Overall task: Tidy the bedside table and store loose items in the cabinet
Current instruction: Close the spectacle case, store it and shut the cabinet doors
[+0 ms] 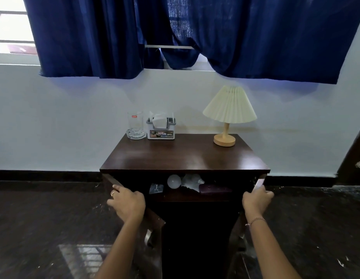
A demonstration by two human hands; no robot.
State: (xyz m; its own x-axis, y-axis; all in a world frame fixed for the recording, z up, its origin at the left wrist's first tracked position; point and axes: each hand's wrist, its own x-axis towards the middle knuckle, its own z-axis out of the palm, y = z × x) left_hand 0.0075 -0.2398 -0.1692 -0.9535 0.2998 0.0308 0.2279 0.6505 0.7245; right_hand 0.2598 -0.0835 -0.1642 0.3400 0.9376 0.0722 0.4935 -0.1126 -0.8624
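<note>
Cabinet doors stand swung wide under the bedside table [185, 158], left hand [127, 202] curled over the left door [153, 224], right hand [256, 198] gripping the top edge of the right door [258, 183]. Between the hands, on the shelf: a bulb [173, 181], crumpled tissue [192, 181], a dark case [214, 189]. Up top, a glass mug [135, 125], tissue holder [161, 128] and lamp [228, 115].

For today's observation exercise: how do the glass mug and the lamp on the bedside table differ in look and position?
The glass mug is clear and empty; the lamp is opaque, with a pleated cream shade on a wooden base. The glass mug stands at the table's back left corner, the lamp at the back right. The glass mug is shorter than the lamp. Both stand upright on the dark tabletop, near the wall.
</note>
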